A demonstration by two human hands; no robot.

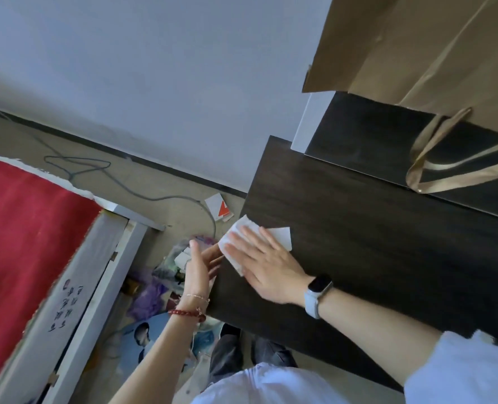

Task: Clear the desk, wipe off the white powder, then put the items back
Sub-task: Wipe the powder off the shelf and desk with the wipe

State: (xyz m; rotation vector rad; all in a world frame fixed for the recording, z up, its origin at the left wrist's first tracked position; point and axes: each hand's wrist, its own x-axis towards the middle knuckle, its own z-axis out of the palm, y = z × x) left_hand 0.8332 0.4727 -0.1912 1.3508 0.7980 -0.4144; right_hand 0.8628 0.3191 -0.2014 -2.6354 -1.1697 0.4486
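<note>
A dark wood desk [373, 243] fills the right half of the view. My right hand [266, 265], with a watch on the wrist, lies flat with fingers spread on a white tissue [237, 231] at the desk's left edge. The tissue sticks out past the edge. My left hand [202, 265] is cupped, palm up, just below that edge under the tissue, holding nothing that I can see. No white powder is visible on the dark top.
A brown paper bag [431, 53] with ribbon handles lies on a raised dark shelf [373, 141] at the back right. Below the desk edge the floor holds a bag of rubbish [172, 263], a grey cable [142, 193], a small card [220, 207]. A red bed [23, 223] stands left.
</note>
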